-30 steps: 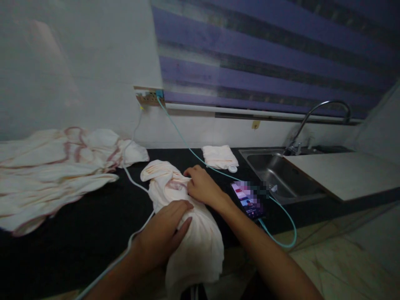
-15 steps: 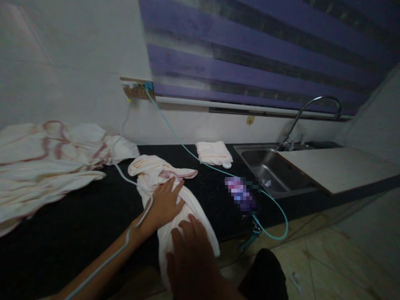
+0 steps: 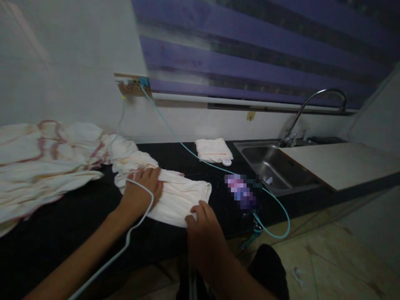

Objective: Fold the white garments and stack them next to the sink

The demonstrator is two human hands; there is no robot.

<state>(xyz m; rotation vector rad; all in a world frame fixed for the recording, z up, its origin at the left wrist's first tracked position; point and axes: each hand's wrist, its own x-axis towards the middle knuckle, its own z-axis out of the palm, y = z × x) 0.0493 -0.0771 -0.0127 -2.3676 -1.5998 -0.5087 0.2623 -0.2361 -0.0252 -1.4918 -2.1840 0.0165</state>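
Note:
A white cloth (image 3: 178,196) with a pinkish band lies on the dark countertop (image 3: 175,239), bunched at its left end and flatter at its right. My left hand (image 3: 142,189) is closed on the bunched part, fingers bent over the fabric. At the near right corner, my right hand (image 3: 206,229) pinches the edge between thumb and fingers. A white cable (image 3: 137,225) runs across my left wrist and forearm. Farther left is a large crumpled pile of white fabric with reddish bands (image 3: 46,154), touching or nearly touching the cloth.
A folded white cloth (image 3: 214,150) sits by the wall with a small round white object (image 3: 227,162). A blurred purple item (image 3: 240,193) lies near a teal cable (image 3: 286,214). Right of them are a steel sink (image 3: 281,171), a faucet (image 3: 308,102) and a pale board (image 3: 350,164).
The cloth's free end has swung from hanging toward me to lying rightward on the counter. My left hand moved left and curled its fingers; my right hand moved right to the corner.

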